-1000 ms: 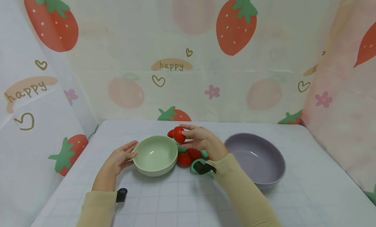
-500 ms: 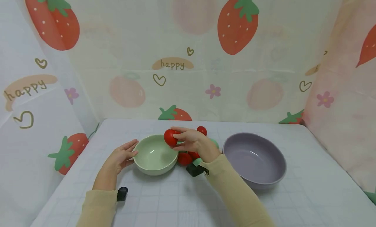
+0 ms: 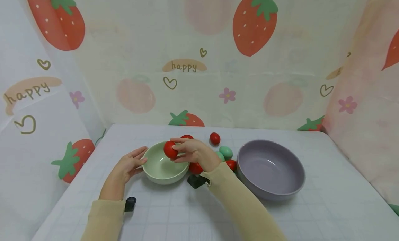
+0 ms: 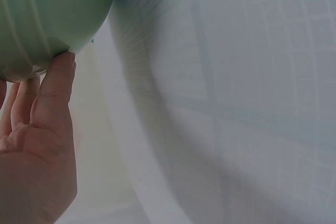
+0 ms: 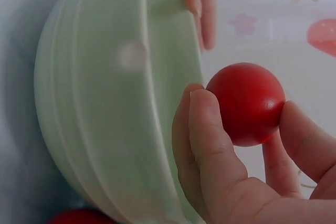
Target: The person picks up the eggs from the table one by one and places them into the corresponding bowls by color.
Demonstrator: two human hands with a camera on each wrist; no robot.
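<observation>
A smooth red egg-shaped ball [image 3: 170,150] is pinched between the thumb and fingers of my right hand [image 3: 191,151], above the inside of the pale green bowl [image 3: 165,171]. The right wrist view gives a close look at this red ball [image 5: 247,103] beside the bowl's rim. My left hand [image 3: 129,166] holds the bowl at its left side, thumb at the rim and fingers along the outside. In the left wrist view the fingertips touch the outer wall of the green bowl [image 4: 58,9]. The bowl's floor is partly hidden by my right hand.
Between the bowls lie more red balls [image 3: 214,138] and green balls [image 3: 225,152], some hidden behind my right hand and sleeve. A larger purple bowl [image 3: 270,175] stands to the right on the white checked table [image 3: 174,213]. A strawberry-print curtain [image 3: 187,33] encloses the back and sides.
My right hand has carried the red ball leftward, from beyond the green bowl's right rim to above its inside. My left hand has stayed at the bowl.
</observation>
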